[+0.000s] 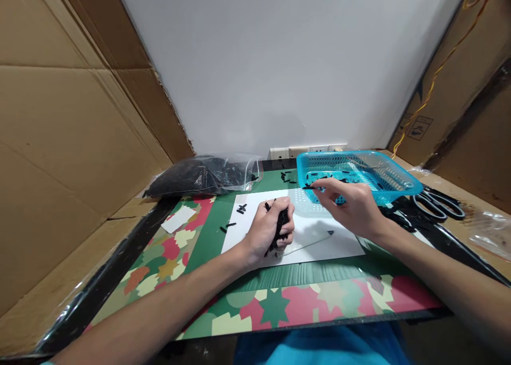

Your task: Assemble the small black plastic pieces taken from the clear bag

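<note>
My left hand (pixel 268 231) fists a bundle of black pieces (pixel 280 227) upright for feeding, while my right hand's (pixel 351 208) fingers pinch one piece (pixel 308 187) at the blue basket (pixel 403 187) rim.

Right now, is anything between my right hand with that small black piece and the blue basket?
Nothing visible. The right hand pinches a small black piece right at the near wall of the blue basket, with no object between them.

The left hand (pixel 268 231) is curled into a loose fist, knuckles up, forearm angled in from below. The right hand (pixel 351 208) is stretched forward, fingertips (pixel 315 187) pinched together.
</note>
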### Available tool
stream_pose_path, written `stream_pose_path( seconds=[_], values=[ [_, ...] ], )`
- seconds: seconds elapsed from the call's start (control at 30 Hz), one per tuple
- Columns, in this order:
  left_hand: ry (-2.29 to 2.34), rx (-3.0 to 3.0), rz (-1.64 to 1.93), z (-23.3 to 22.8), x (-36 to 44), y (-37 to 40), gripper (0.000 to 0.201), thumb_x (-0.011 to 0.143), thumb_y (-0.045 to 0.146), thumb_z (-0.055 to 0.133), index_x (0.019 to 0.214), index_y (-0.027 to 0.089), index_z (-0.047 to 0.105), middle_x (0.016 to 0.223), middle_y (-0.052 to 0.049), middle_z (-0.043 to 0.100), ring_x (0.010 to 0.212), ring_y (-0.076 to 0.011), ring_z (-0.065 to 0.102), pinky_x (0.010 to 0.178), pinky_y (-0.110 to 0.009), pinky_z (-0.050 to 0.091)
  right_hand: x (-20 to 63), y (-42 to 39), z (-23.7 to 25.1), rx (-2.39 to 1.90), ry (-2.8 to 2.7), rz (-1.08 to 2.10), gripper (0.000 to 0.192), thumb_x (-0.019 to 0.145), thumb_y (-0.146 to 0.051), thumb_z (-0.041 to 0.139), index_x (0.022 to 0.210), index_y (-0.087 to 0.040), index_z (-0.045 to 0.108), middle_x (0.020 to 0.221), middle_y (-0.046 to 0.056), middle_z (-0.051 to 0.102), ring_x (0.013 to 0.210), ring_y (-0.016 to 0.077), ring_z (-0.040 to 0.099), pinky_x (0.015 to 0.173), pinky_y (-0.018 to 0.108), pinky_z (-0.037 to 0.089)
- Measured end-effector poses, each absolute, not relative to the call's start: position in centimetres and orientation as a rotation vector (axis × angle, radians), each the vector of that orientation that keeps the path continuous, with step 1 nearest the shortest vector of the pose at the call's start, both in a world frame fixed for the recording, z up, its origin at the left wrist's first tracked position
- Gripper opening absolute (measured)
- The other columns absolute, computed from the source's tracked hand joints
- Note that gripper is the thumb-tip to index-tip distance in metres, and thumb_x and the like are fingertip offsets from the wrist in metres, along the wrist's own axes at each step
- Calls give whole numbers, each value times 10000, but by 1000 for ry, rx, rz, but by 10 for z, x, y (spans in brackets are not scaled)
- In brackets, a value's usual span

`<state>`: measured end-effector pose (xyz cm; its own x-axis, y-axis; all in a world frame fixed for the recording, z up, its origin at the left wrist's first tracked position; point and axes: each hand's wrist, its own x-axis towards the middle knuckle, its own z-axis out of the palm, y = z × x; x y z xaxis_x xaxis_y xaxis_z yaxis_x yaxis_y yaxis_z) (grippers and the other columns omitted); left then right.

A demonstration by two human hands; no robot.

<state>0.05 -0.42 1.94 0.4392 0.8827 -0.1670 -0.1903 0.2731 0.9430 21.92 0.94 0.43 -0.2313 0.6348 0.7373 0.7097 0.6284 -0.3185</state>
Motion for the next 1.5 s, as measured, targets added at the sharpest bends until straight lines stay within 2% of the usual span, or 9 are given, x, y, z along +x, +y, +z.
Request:
stream_pose_path(
  seconds=[0.2,0.3,0.4,0.6,0.9,0.97,1.17,1.3,1.5],
  values=[
    [942,903,843,20,1,-3,327,890,487,634,746,238,478,514,91,377,364,-68,321,332,-138,205,248,23,12,-1352,-1760,-629,236,1029,-325,623,1025,-181,810,589,43,725,495,178,603,541,303,209],
    [1011,908,854,16,2,-3,322,886,495,641,764,247,476,534,94,379,370,-70,318,341,-143,199,238,13,12,-1143,-1905,-786,242,1049,-388,647,1049,-189,785,674,14,767,553,164,663,563,290,323],
    [1046,927,880,11,4,-4,308,878,487,655,779,248,487,538,94,387,369,-70,332,349,-147,199,212,-7,5,-721,-2169,-595,238,1071,-368,636,1067,-163,757,776,27,789,638,151,707,612,283,419],
    [1032,971,919,4,7,-11,351,877,540,682,790,239,525,554,82,436,393,-72,324,353,-167,223,184,-31,-6,-459,-2346,-422,144,1080,-222,594,1109,-180,729,824,31,794,619,148,676,548,311,416],
    [1007,990,920,0,8,-9,362,882,520,700,780,212,539,555,74,457,419,-58,349,393,-157,258,179,-32,-3,-337,-2310,-580,271,1074,-101,490,1060,-156,755,876,77,820,691,177,713,571,306,469],
    [1029,955,900,1,7,-8,350,877,527,695,804,223,537,563,81,459,399,-57,335,374,-157,223,181,-31,-5,-361,-2281,-451,287,1076,-107,486,1066,-170,767,936,87,834,738,180,736,590,297,480],
    [987,887,825,17,5,-10,314,867,484,687,812,242,495,561,102,404,368,-53,326,351,-142,140,191,-19,-4,-704,-1784,562,89,976,-243,729,920,-223,795,823,50,784,637,158,684,546,269,501],
    [889,842,761,25,3,-12,354,877,528,702,837,241,500,567,107,395,367,-40,299,347,-127,152,191,-8,0,-763,-1624,816,212,971,-382,752,895,-184,752,682,29,710,507,157,662,385,241,492],
    [813,941,715,25,4,-16,377,905,553,669,807,231,500,533,98,391,355,-43,293,348,-135,188,193,2,0,-763,-1451,1079,323,887,-481,828,844,-171,749,623,6,680,458,127,606,361,217,487]
  ],
)
